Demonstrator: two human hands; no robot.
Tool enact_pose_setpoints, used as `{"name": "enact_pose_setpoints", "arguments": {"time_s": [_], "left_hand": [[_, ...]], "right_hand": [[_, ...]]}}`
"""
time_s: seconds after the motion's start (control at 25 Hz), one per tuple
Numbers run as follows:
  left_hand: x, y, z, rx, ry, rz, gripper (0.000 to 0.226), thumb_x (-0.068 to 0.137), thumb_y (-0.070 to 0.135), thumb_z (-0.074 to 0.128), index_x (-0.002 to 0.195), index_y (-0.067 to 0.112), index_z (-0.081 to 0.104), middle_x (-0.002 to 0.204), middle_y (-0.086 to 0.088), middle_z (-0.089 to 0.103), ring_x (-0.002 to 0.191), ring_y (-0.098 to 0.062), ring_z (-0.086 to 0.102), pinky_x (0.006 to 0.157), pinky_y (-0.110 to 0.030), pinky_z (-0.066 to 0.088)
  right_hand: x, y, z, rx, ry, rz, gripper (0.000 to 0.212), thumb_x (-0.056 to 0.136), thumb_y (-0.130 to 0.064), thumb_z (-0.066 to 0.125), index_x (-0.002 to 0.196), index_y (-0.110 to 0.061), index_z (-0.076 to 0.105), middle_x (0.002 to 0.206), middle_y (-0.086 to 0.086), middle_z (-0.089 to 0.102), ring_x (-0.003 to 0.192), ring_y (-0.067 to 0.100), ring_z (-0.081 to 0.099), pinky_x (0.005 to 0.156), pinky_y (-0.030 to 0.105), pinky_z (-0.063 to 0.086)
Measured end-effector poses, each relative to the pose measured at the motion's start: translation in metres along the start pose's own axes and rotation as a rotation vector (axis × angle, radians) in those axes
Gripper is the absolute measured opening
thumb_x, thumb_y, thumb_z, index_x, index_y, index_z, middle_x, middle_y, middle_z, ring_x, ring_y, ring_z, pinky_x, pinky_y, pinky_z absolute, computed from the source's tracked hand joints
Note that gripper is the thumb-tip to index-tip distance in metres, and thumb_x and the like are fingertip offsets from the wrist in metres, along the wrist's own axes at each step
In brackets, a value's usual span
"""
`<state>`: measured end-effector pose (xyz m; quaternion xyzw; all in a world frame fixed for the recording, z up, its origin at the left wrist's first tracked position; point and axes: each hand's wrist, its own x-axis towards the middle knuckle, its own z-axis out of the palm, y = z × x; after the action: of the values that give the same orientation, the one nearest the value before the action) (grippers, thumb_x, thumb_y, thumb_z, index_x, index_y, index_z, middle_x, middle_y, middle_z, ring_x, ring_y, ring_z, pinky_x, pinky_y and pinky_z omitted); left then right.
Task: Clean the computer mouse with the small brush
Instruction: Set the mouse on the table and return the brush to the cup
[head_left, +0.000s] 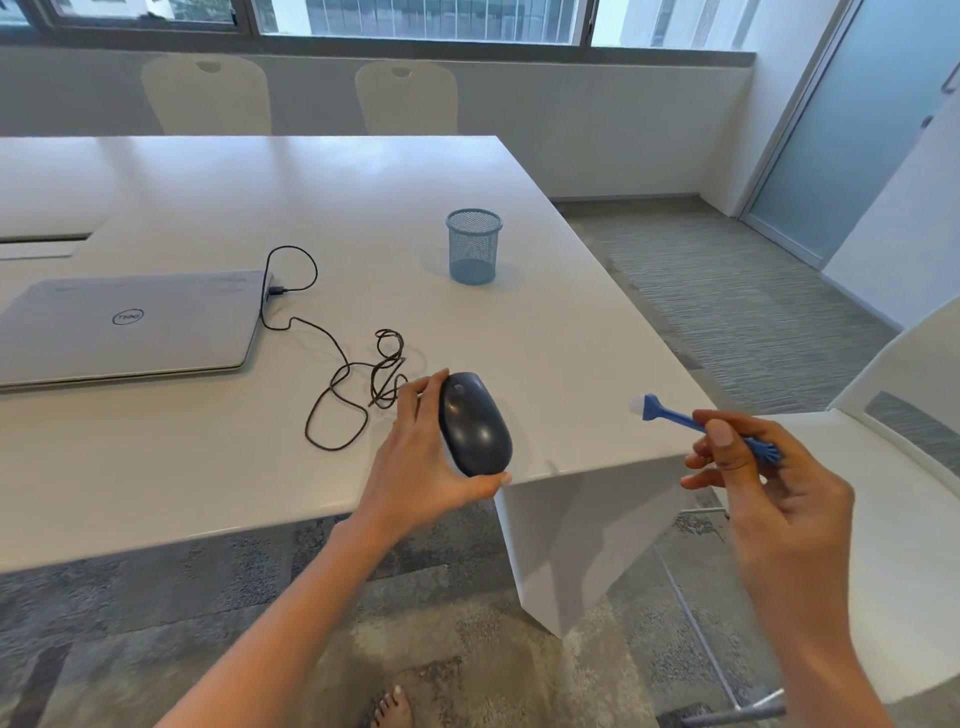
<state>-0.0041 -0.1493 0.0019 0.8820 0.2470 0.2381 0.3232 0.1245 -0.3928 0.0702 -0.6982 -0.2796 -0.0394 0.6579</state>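
Head view: left hand cups the mouse at the table corner, right hand pinches the small brush, bristles apart from it; best steady the mouse, sweep lightly along seams.

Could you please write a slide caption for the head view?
Left hand grips the mouse; right hand holds the blue brush clear of it.

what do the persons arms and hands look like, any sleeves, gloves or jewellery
Both forearms are bare right to the bottom of the picture, with no sleeves in view. The left hand and right hand wear no gloves, and no rings, watch or bracelets show. The right thumbnail looks plain and short; other nails are too small to judge.
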Motion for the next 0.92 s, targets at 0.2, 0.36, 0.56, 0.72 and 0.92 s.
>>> {"name": "enact_pose_setpoints", "arguments": {"time_s": [0.2, 0.36, 0.56, 0.72, 0.92], "left_hand": [[0.029, -0.029, -0.010, -0.037, -0.049, -0.038, 0.128, 0.051, 0.062, 0.088, 0.153, 0.023, 0.022, 0.144, 0.010, 0.025, 0.123, -0.003, 0.034, 0.101, -0.023, 0.034], [0.053, -0.053, -0.021, -0.064, -0.105, 0.006, 0.126, 0.051, 0.066, 0.085, 0.152, 0.024, 0.023, 0.142, 0.014, 0.025, 0.127, -0.003, 0.035, 0.103, -0.020, 0.034], [0.085, -0.077, -0.036, -0.053, -0.134, 0.056, 0.126, 0.051, 0.069, 0.084, 0.151, 0.027, 0.022, 0.139, 0.019, 0.025, 0.121, 0.008, 0.035, 0.092, 0.005, 0.024], [0.110, -0.095, -0.045, -0.069, -0.147, 0.065, 0.130, 0.050, 0.069, 0.084, 0.154, 0.025, 0.020, 0.139, 0.024, 0.024, 0.126, 0.023, 0.025, 0.094, 0.007, 0.019], [0.136, -0.116, -0.053, -0.052, -0.186, 0.082, 0.132, 0.050, 0.074, 0.082, 0.155, 0.029, 0.017, 0.143, 0.027, 0.021, 0.131, 0.019, 0.025, 0.099, 0.002, 0.021]], "right_hand": [[0.025, 0.002, 0.027, 0.048, 0.012, -0.020, 0.013, 0.094, -0.028, 0.062, 0.099, -0.025, 0.073, 0.080, -0.002, 0.070, 0.069, 0.015, 0.068, 0.064, 0.024, 0.060], [0.048, 0.006, 0.054, 0.064, 0.015, -0.036, 0.016, 0.094, -0.026, 0.062, 0.103, -0.018, 0.073, 0.080, -0.003, 0.071, 0.071, 0.015, 0.069, 0.063, 0.025, 0.061], [0.082, 0.015, 0.094, 0.128, -0.006, -0.021, 0.013, 0.093, -0.024, 0.062, 0.098, -0.022, 0.074, 0.076, -0.002, 0.069, 0.069, 0.014, 0.067, 0.060, 0.026, 0.060], [0.111, 0.029, 0.131, 0.173, -0.038, 0.048, 0.018, 0.095, -0.017, 0.062, 0.092, -0.028, 0.076, 0.074, -0.003, 0.070, 0.069, 0.014, 0.066, 0.059, 0.027, 0.059], [0.148, 0.045, 0.173, 0.152, -0.062, 0.052, 0.016, 0.095, -0.018, 0.063, 0.095, -0.027, 0.077, 0.088, -0.006, 0.075, 0.069, 0.011, 0.065, 0.060, 0.026, 0.059]]}}
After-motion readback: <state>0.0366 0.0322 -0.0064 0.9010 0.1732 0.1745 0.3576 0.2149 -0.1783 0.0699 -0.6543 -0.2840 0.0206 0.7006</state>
